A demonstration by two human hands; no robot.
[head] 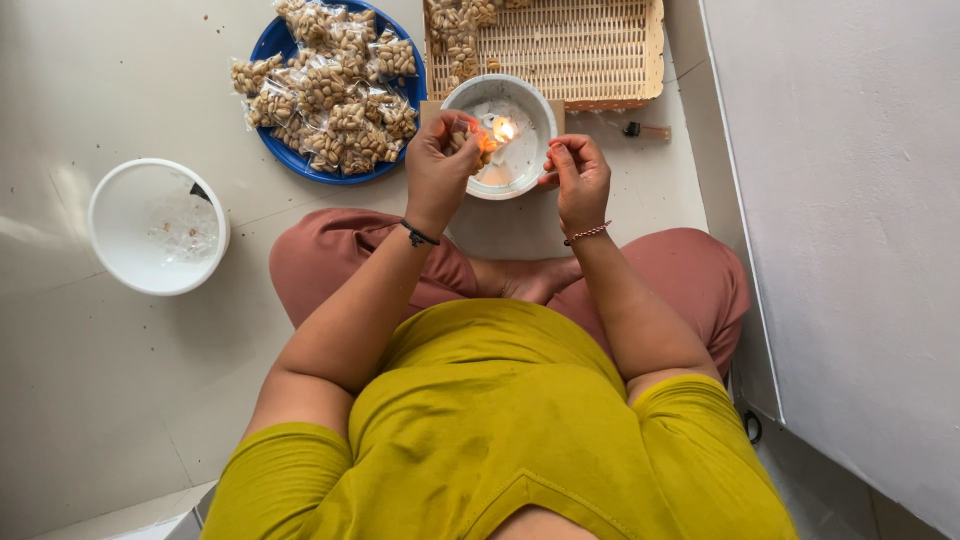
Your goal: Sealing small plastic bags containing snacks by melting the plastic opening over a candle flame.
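Note:
My left hand (437, 170) is shut on a small clear packet of peanuts (470, 140), holding its edge next to a small candle flame (504, 128). The flame burns inside a white bowl (530, 165) on the floor in front of my crossed legs. My right hand (578, 178) hovers at the bowl's right rim with thumb and fingers pinched together; whether it grips the packet's far end is unclear.
A blue plate (272, 45) piled with several sealed peanut packets lies at the back left. A woven basket (590, 50) with a few packets stands behind the bowl. A white tub (158, 226) sits at the left. A wall runs along the right.

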